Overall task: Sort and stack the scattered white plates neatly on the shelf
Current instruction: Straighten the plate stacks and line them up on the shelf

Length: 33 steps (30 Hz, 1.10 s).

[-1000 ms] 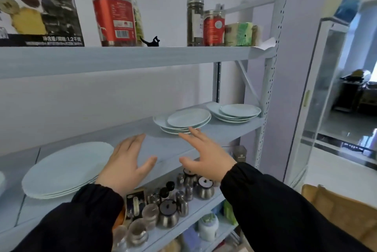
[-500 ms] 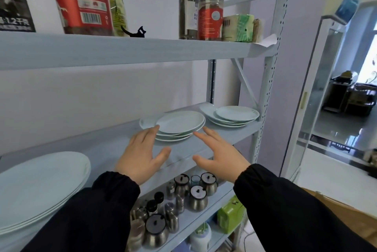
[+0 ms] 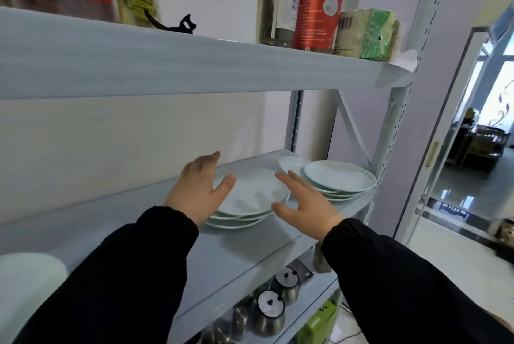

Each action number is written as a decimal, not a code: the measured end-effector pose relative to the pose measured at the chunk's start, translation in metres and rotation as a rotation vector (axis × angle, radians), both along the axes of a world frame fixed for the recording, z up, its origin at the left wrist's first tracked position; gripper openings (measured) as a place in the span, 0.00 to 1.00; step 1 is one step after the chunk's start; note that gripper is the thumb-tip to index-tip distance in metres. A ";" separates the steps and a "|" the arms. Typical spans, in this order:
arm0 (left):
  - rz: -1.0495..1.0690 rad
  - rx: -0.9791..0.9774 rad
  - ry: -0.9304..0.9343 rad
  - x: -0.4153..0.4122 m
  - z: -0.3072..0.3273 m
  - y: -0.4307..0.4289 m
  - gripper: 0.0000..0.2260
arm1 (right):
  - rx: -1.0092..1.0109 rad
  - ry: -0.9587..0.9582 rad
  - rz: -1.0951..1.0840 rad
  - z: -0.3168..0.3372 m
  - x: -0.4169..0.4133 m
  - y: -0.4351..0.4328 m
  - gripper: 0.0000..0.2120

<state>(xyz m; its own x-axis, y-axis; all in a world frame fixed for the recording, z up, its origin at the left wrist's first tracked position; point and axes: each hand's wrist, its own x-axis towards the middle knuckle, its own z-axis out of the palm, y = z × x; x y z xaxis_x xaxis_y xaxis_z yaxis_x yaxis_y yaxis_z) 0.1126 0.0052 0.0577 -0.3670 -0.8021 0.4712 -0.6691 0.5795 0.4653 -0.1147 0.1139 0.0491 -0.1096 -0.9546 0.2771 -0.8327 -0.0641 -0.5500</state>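
Observation:
A small stack of white plates (image 3: 253,193) sits mid-shelf on the pale blue shelf (image 3: 244,249). My left hand (image 3: 199,190) hovers over the stack's left edge, fingers spread, holding nothing. My right hand (image 3: 304,204) is at the stack's right rim, fingers apart, empty. Whether either hand touches the plates I cannot tell. A second stack of white plates (image 3: 338,179) lies further right by the shelf post. The edge of a large white plate (image 3: 27,274) shows at the far left.
The upper shelf (image 3: 194,65) carries jars (image 3: 317,9) and packets right above my hands. Below the plate shelf stand several steel pots with lids (image 3: 271,313) and a green box (image 3: 319,324). A metal upright (image 3: 389,135) closes the right end; a doorway opens beyond.
Both hands have moved forward and right along the shelf, from the bare shelf front to either side of the middle plate stack. The view has shifted right, leaving the large plate nearly out of sight.

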 end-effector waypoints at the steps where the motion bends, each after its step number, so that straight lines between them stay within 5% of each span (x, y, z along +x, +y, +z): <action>1: 0.009 0.002 -0.008 -0.001 0.000 -0.009 0.31 | -0.003 -0.010 -0.005 -0.001 -0.003 -0.006 0.33; 9: 0.143 0.171 -0.012 0.002 -0.018 -0.043 0.30 | -0.013 -0.245 -0.013 -0.027 -0.024 -0.041 0.33; 17: 0.330 0.520 0.114 0.012 -0.031 -0.070 0.33 | 0.031 -0.570 0.059 -0.029 -0.035 -0.073 0.12; 20: 0.368 0.501 0.251 0.011 -0.043 -0.066 0.25 | 0.032 -0.578 0.077 -0.030 -0.041 -0.087 0.06; 23: 0.326 0.520 0.339 0.004 -0.050 -0.060 0.25 | 0.044 -0.508 0.074 -0.036 -0.043 -0.109 0.06; 33: 0.294 0.567 0.330 -0.009 -0.064 -0.049 0.21 | 0.231 -0.234 0.164 -0.054 -0.031 -0.127 0.29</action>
